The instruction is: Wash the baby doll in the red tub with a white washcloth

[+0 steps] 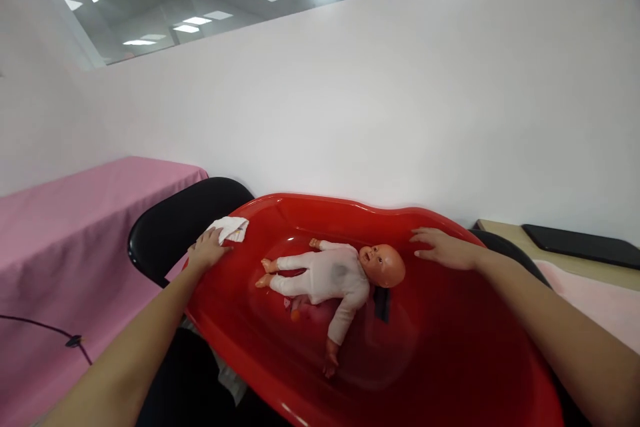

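Note:
A baby doll (325,273) in a pale, thin-looking suit lies on its back in a red baby bath (470,320), its head towards the right. My left hand (206,250) rests on the bath's left rim, thumb apart from the fingers. Its fingertips touch a crumpled white cloth (233,228) draped over that rim. At the right side, beyond the doll's head, my right hand (443,247) is spread open over the inside of the bath, holding nothing. Whether it touches the wall there I cannot tell.
Black chairs (185,220) stand under and beside the bath. To the left is a table with a pink cloth (100,213). On the right, a wooden surface (510,239) bears a flat black object (580,245). A white wall (370,113) rises behind.

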`<act>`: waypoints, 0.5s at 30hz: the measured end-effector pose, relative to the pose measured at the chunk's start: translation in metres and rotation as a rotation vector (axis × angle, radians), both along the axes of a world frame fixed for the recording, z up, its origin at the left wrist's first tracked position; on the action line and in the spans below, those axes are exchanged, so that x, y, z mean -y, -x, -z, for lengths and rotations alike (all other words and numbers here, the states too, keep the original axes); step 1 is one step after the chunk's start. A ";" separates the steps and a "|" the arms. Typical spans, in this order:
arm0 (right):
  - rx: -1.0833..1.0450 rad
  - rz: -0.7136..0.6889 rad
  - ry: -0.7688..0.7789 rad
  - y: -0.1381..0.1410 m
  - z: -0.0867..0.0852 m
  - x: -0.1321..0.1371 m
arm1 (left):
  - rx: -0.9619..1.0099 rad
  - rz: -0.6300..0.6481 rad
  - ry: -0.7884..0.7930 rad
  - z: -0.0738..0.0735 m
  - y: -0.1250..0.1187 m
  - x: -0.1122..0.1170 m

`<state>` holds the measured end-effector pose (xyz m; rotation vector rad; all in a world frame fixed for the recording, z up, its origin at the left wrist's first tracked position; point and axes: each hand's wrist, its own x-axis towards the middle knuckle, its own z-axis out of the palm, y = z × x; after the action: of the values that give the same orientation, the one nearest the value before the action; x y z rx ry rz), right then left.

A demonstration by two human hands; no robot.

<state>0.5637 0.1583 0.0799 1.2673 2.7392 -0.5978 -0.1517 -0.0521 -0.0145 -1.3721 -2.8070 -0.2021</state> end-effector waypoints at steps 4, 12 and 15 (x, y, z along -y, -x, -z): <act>-0.047 -0.020 -0.004 0.000 -0.005 0.003 | -0.002 -0.005 0.024 -0.003 -0.002 0.001; -0.031 -0.025 0.016 0.008 -0.024 0.018 | 0.019 -0.024 0.053 0.000 0.009 -0.005; 0.010 -0.029 0.026 0.007 -0.022 0.018 | 0.028 -0.043 0.060 -0.003 0.008 -0.008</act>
<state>0.5567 0.1404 0.1023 1.2200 2.7274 -0.6213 -0.1594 -0.0436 -0.0119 -1.3290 -2.8848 -0.1386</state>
